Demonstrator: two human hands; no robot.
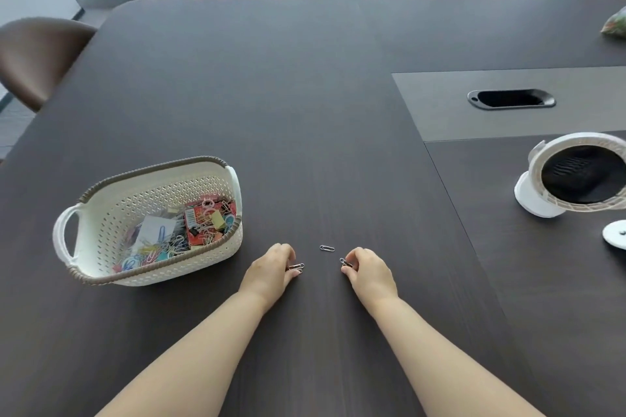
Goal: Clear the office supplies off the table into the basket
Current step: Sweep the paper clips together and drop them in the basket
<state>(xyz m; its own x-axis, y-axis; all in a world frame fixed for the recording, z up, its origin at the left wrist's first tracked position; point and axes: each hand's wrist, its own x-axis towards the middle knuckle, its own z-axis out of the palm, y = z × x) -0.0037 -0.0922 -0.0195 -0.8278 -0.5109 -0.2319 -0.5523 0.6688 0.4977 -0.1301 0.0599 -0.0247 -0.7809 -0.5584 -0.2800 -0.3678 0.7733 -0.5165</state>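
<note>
Nearest, the left hand (271, 269) has its fingers (285, 251) clamped on paper clips (297, 267), and the right hand (371, 271) pinches a further clip (345, 261), both low on the bench (305, 112). Just beyond lies a loose clip (327, 248). The person should pinch it by its edge, then carry everything left to the basket (111, 213).

Dark table (305, 95) w/ basket (152, 167) left, loose paper clip (327, 248) mid, white fan (533, 198) right.

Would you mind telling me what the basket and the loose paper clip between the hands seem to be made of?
The basket: most likely moulded plastic, matte cream, judging by its perforated walls; the brown braided rim looks plastic too. The paper clip: apparently bent steel wire, silvery and shiny.
</note>
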